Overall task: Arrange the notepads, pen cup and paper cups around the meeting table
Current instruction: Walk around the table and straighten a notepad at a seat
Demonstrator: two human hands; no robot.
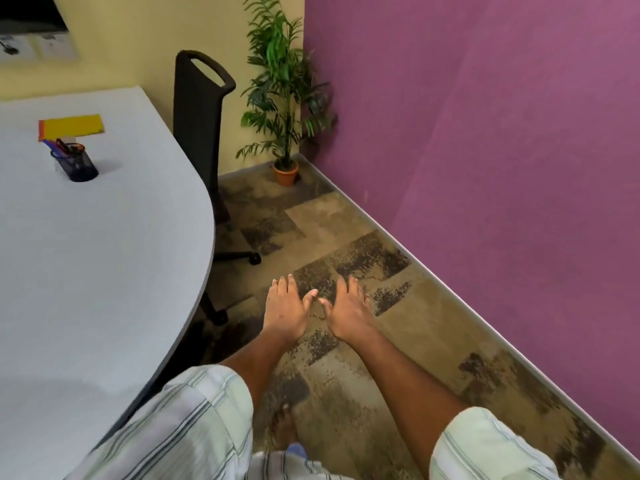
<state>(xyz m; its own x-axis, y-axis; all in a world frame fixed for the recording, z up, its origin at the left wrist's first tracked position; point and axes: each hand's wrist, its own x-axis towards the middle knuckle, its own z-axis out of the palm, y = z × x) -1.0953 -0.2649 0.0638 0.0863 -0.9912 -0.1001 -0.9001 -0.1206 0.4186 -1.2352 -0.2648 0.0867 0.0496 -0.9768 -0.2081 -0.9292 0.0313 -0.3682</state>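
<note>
A dark blue mesh pen cup [75,162] with several pens stands on the grey meeting table [104,254] at the far left. Just behind it lies a yellow notepad [74,125] with an orange edge. My left hand [285,311] and my right hand [348,313] are stretched out side by side over the carpet, to the right of the table's rounded end. Both hands are palm down with fingers apart and hold nothing; the thumbs nearly touch. No paper cups are in view.
A black office chair [199,133] is tucked at the table's far end. A potted plant [285,98] stands in the corner where the yellow wall meets the purple wall [502,150]. Patterned carpet [363,358] runs between table and wall.
</note>
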